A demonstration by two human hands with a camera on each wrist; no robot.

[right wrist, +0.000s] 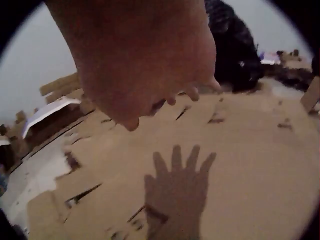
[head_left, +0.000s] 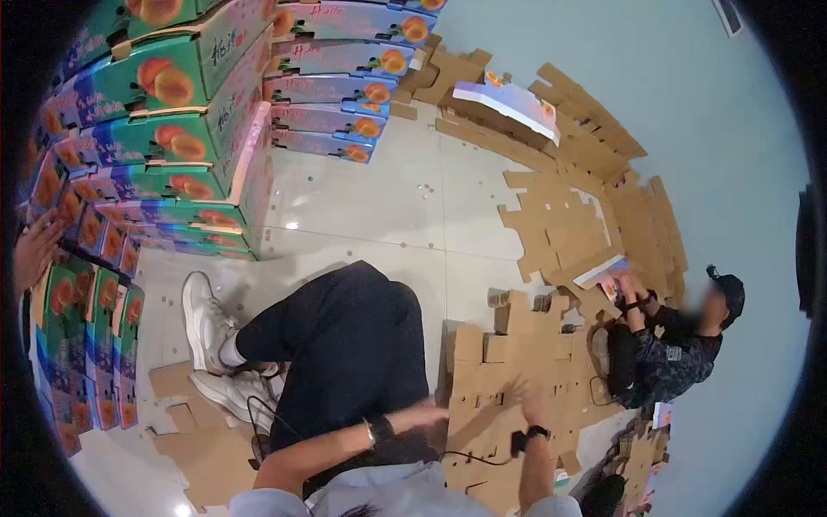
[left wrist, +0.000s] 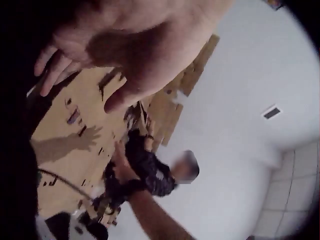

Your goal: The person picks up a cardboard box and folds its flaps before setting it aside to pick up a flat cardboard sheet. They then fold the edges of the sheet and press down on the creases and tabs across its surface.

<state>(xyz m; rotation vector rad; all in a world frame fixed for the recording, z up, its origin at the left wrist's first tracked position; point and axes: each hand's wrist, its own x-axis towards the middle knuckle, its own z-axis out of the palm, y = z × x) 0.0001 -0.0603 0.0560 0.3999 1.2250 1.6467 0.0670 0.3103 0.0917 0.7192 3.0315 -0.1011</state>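
A packing or storage room is suggested: fruit-printed cartons [head_left: 177, 142] are stacked at the far left, while flattened cardboard [head_left: 538, 353] is spread across the tiled floor [head_left: 388, 202] toward the right, bounded by a plain wall [head_left: 724, 155].

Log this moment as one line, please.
left hand: empty, outstretched | right hand: empty, above flattened cardboard | second person: at printed piece | fruit-print boxes: stacked
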